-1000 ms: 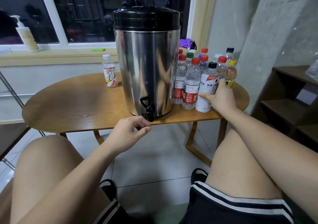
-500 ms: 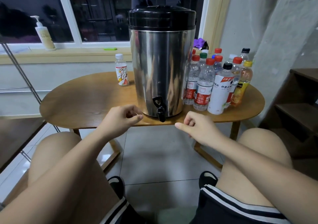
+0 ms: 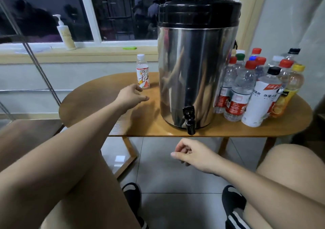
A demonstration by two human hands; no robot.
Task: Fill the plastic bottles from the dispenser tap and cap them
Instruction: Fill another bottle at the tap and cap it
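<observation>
The left hand (image 3: 131,96) hovers over the oval wooden desk (image 3: 91,102) just short of the small white-capped clear plastic bottle (image 3: 142,72), grip loose and empty, the right hand (image 3: 191,154) — loosely curled on nothing — below the black tap (image 3: 189,117) of the black-lidded steel dispenser (image 3: 195,66), which partly hides the cluster of capped bottles (image 3: 243,88).

Dim indoor light, dispenser (image 3: 197,66) glare (edges bowed, slightly soft).

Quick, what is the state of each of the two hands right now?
Left hand: open, empty, close to the small bottle.
Right hand: fingers loosely curled, holding nothing.
</observation>
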